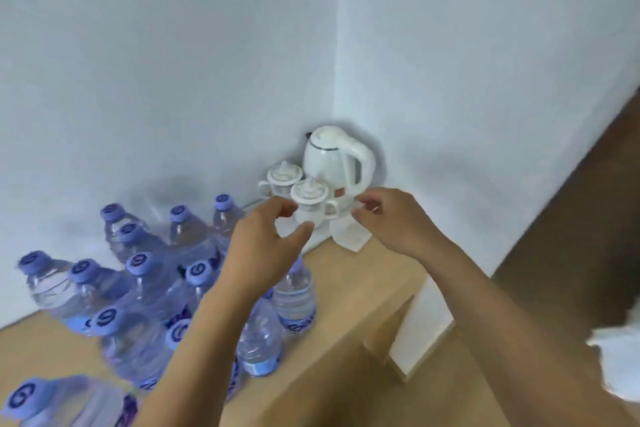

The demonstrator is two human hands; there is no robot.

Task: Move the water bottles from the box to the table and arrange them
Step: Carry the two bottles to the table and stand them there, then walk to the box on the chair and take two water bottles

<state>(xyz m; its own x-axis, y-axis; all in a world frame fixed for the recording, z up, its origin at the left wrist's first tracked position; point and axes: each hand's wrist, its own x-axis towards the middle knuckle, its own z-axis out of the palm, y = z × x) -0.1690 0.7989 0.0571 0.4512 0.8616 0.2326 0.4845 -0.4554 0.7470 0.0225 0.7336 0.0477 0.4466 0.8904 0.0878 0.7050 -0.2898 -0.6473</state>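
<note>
Several clear water bottles with purple caps stand grouped on the light wooden table, filling its left part. One bottle stands at the group's right edge, just below my left hand. My left hand hovers above the bottles with fingers curled apart, holding nothing. My right hand is stretched out near the back corner, fingers apart and empty, close to the white cups. The box is out of view.
A white electric kettle stands in the wall corner with two lidded white cups in front of it, on a white tray. The table's right edge drops to a dark floor.
</note>
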